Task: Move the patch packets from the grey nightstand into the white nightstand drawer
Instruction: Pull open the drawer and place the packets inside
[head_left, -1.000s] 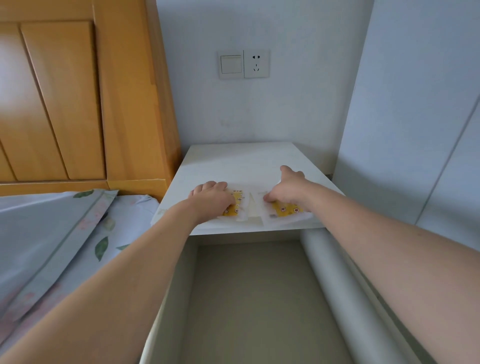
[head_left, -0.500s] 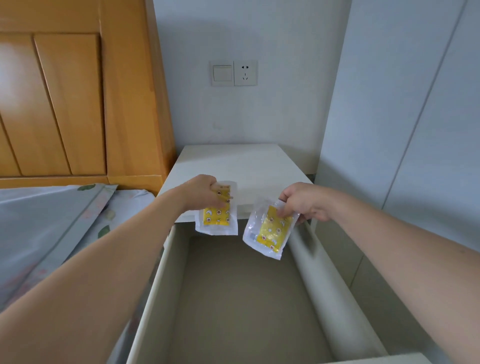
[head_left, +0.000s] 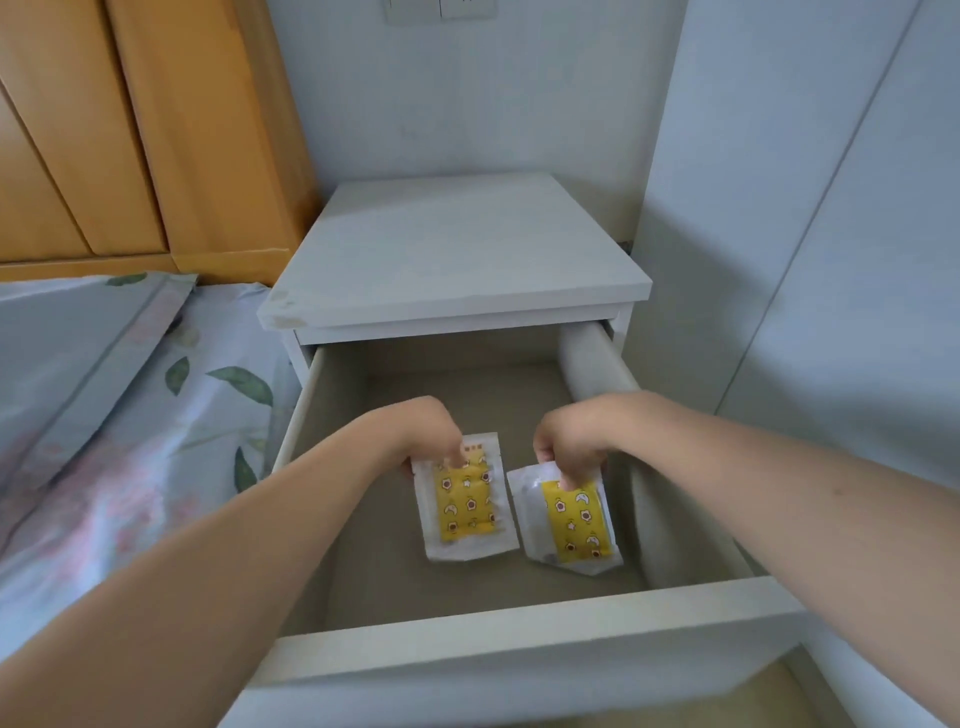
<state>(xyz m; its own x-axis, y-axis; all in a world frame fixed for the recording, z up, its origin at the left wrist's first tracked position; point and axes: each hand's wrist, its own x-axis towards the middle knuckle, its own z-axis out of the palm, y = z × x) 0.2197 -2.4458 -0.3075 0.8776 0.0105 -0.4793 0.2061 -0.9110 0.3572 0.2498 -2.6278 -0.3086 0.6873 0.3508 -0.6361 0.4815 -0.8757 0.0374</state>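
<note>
Both packets, lifted off the nightstand top half a second ago, are now being lowered into the drawer (head_left: 519, 631). Left hand (head_left: 426, 434) fingers are being kept pinched on the left packet (head_left: 465, 501), right hand (head_left: 569, 447) fingers on the right packet (head_left: 569, 519); release is judged imminent.

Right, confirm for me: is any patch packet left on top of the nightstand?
No, the nightstand top is bare; both patch packets are down in the open drawer, one held by each hand.

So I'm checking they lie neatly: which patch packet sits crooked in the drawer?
The right packet, held by the right hand, is skewed. The left packet lies nearly square.
</note>
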